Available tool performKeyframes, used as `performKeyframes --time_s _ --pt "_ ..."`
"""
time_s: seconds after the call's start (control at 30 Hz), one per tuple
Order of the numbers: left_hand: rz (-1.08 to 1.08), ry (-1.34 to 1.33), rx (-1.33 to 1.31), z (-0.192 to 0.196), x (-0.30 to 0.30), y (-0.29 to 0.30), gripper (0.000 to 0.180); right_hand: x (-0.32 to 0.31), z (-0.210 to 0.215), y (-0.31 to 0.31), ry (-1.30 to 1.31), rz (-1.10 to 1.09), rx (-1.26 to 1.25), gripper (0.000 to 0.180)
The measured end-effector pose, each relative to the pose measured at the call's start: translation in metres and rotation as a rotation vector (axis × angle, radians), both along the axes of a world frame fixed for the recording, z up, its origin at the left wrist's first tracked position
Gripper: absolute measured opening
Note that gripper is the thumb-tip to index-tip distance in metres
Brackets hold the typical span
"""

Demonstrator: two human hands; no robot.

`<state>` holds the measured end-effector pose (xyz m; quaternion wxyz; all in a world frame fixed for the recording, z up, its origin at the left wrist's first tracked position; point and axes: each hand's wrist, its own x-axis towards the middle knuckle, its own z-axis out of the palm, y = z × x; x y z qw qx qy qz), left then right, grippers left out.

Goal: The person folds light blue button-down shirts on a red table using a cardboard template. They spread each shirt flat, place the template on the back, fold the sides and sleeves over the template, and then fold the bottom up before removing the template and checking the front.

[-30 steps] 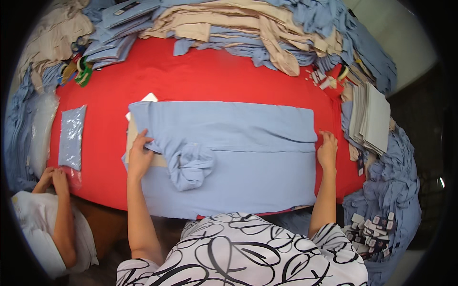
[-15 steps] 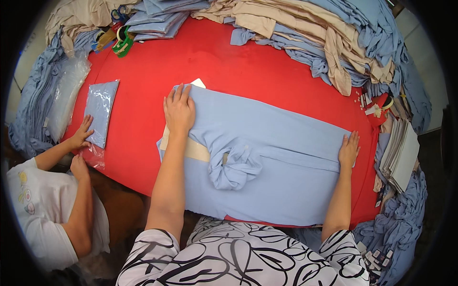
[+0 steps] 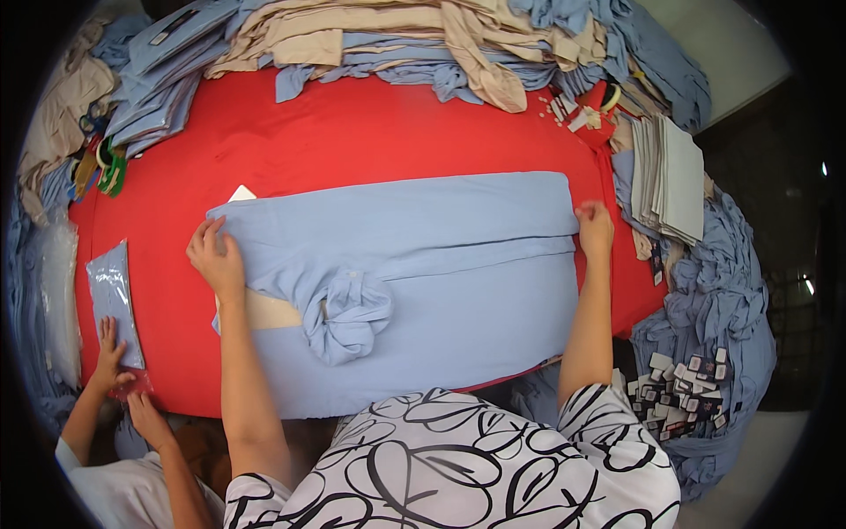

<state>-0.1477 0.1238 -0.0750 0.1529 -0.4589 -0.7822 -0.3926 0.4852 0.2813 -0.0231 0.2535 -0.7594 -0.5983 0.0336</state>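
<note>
Nearest, a patterned top meets the lower edge of the blue shirt, which lies spread and folded on the red cloth, squarer in view than half a second ago. A bunched ring of fabric sits toward its left, beside a beige panel. The left hand, flat near the top corner a moment back, now rests at the left edge with fingers bent and slightly parted. The right hand, earlier spread on the right edge, has drawn its fingers into a narrow curl beside that edge; whether either hand pinches the fabric, I can't fairly tell. Rightward lie tags on blue garments. At left, a co-worker's hand lies on a clear-wrapped packet. Farther off, a white card pokes out past the shirt's top edge, white boards stand stacked at right, and a green tape holder sits left, below wrapped shirts. Farthest, beige and blue garments lie heaped.
</note>
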Motion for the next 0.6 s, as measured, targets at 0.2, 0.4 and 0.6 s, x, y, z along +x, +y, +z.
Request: performKeyframes --time_s 0.2,0.4,0.6 --pt "-0.422 -0.407 -0.438 0.056 0.037 -0.063 0.047 0.007 -0.025 -0.070 0.216 0.010 -0.037 0.021" --pt "-0.537 -0.313 -0.530 0.053 0.048 -0.095 0.070 0.016 -0.012 -0.093 0.348 0.218 0.069 0.014" --pt "-0.554 -0.360 -0.473 0.047 0.046 -0.097 0.049 -0.015 0.006 -0.114 0.024 0.103 0.089 0.009"
